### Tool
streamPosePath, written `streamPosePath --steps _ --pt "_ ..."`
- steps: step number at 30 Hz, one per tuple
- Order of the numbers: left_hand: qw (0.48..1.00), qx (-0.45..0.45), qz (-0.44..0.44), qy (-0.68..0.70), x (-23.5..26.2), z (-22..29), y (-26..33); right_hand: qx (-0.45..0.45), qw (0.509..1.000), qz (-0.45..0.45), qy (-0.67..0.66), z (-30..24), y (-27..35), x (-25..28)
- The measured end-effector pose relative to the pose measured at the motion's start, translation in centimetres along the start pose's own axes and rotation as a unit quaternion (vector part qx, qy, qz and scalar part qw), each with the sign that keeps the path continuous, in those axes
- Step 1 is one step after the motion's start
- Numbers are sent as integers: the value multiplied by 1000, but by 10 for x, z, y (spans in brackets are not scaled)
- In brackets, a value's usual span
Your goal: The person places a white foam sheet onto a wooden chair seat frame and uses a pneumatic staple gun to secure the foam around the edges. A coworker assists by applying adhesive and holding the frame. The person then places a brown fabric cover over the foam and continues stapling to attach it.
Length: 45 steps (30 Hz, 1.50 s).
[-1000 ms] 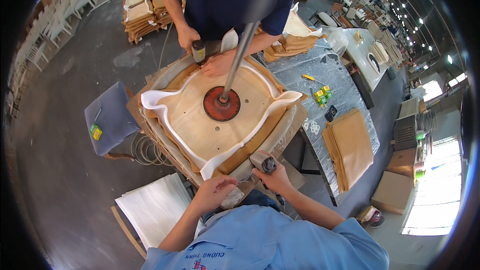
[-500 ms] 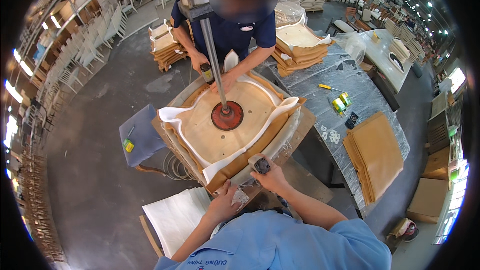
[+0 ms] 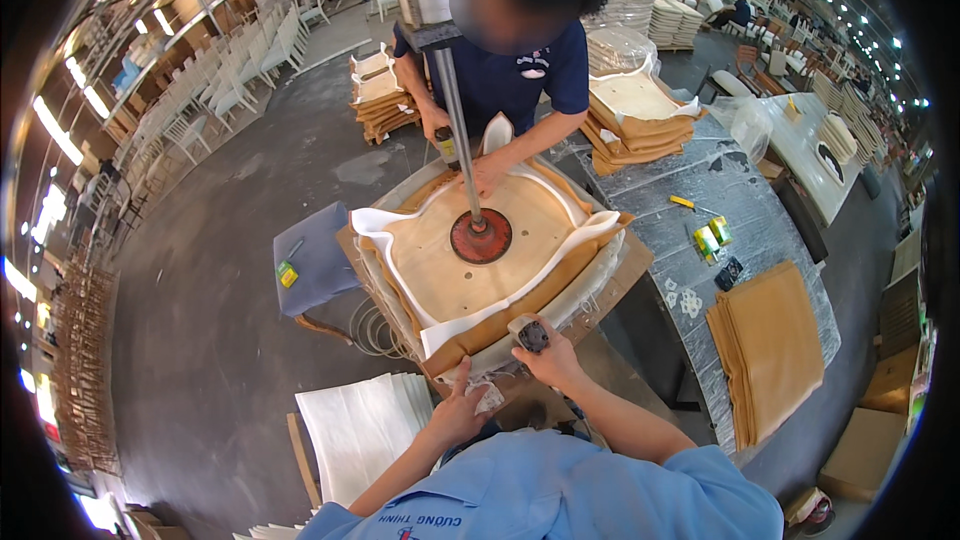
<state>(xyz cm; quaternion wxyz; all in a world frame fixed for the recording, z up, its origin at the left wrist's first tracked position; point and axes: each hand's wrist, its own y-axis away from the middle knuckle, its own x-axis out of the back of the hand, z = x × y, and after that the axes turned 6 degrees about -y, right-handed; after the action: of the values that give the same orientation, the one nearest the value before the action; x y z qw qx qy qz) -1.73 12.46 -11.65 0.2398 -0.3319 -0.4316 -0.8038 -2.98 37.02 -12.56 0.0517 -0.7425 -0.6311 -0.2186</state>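
An upturned chair seat (image 3: 430, 275) lies before me, with a wooden board, white padding (image 3: 470, 324) and a brown cover (image 3: 520, 318) around its edges. A red round pad (image 3: 481, 236) on a metal rod presses on the board. My right hand (image 3: 552, 360) grips a staple gun (image 3: 532, 335) at the seat's near edge. My left hand (image 3: 459, 410) is at the near left corner, index finger stretched against the cover and thumb apart; its other fingers are partly hidden. Across from me, a co-worker's hand (image 3: 436, 122) holds another staple gun (image 3: 446, 147), and their other hand (image 3: 487, 176) rests on the seat's far edge.
At right, a worktable (image 3: 650, 205) bears folded brown covers (image 3: 765, 350), a yellow-handled tool (image 3: 683, 202) and green-yellow boxes (image 3: 708, 242). White sheets (image 3: 360, 430) lie at lower left. A grey-blue padded seat (image 3: 315, 265) stands left, with a coiled hose (image 3: 375, 328) beside it.
The whole view has shifted, so the scene sits further right. My left index finger now stretches further up along the cover's corner. The staple gun stays at the near edge.
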Motion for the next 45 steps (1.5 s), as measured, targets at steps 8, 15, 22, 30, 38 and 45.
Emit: streamPosePath --steps 8,15,22,30,38,45 --pt "995 -78 59 17 -2 -24 -2 -3 1000 4 8 -7 0 -4" --pt "917 -37 40 396 61 -55 -2 -87 994 24 -54 5 -6 -1" --pt "957 12 241 159 94 -103 -18 -123 987 71 -76 -2 -3 4" --pt "968 -42 237 67 85 -116 -43 -133 982 108 -75 6 -7 21" --pt "968 -69 238 -22 54 -111 -45 -102 980 161 -59 3 -20 43" --pt "968 -135 186 -102 41 -75 -39 -82 977 147 -131 -14 6 71"
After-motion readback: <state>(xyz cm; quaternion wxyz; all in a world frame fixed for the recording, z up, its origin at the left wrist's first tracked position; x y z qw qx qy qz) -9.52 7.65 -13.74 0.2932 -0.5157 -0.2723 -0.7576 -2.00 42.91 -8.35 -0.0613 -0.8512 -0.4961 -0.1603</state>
